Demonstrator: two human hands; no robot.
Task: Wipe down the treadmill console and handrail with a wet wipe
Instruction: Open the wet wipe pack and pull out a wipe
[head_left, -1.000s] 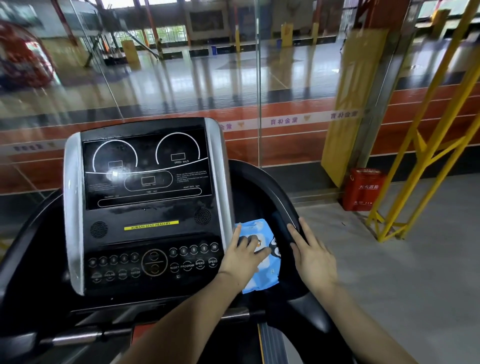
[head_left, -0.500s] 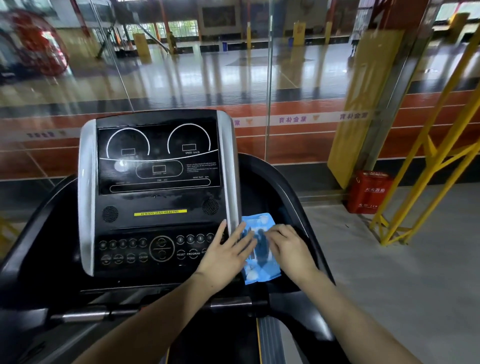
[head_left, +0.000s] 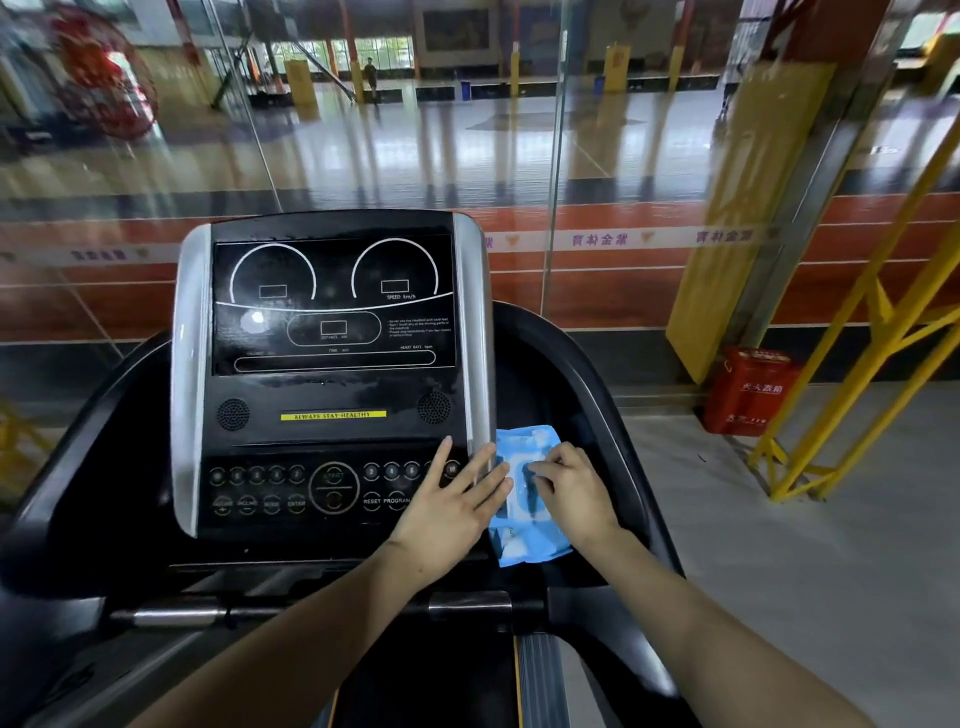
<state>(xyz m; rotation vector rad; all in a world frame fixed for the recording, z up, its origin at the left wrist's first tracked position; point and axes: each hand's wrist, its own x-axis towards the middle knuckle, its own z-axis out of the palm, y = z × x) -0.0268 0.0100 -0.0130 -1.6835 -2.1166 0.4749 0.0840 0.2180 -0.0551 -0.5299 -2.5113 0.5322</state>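
Wipe pack (head_left: 524, 499) lies in the tray just right of the console (head_left: 332, 384), inside the curve of the right handrail (head_left: 587, 374). Left hand (head_left: 452, 512) lies flat, fingers straight, steadying the pack's left edge; right hand's (head_left: 571, 488) grip is curled, fingertips pinching at the pack's top flap. Step looks like opening the pack; no wipe out yet, so next comes peeling the flap and drawing one sheet.

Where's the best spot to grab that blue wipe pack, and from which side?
Grip the near end of the wipe pack, coming from below and the right. It lies flat beside the console, the left hand covers its left edge, and the right hand works at its middle.
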